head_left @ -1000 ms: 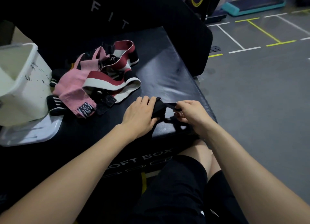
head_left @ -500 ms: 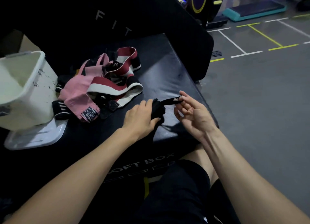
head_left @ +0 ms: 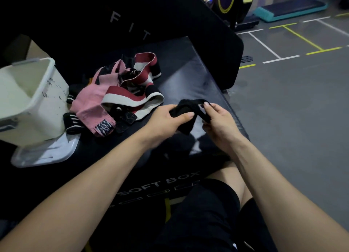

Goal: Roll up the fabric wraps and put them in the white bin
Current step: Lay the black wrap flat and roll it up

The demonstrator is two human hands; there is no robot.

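A black fabric wrap (head_left: 186,108) is held just above the black soft box (head_left: 188,78). My left hand (head_left: 168,120) grips its bunched part, thumb on top. My right hand (head_left: 219,119) pinches the strap end that loops over toward it. Farther left on the box lies a pile of wraps: a pink one (head_left: 90,102), a red, white and black band (head_left: 132,99) and black striped pieces (head_left: 72,121). The white bin (head_left: 40,100) stands open at the left edge.
The bin sits on its clear lid (head_left: 47,153). A tall black pad (head_left: 207,34) rises behind the box. Grey gym floor (head_left: 292,110) with painted lines lies to the right, and a teal step platform (head_left: 290,8) stands far back. My knees are below the box's front.
Both hands have lifted the black wrap off the box top. The right hand turned and took a fresh pinch on the strap end, which now arches over between the hands.
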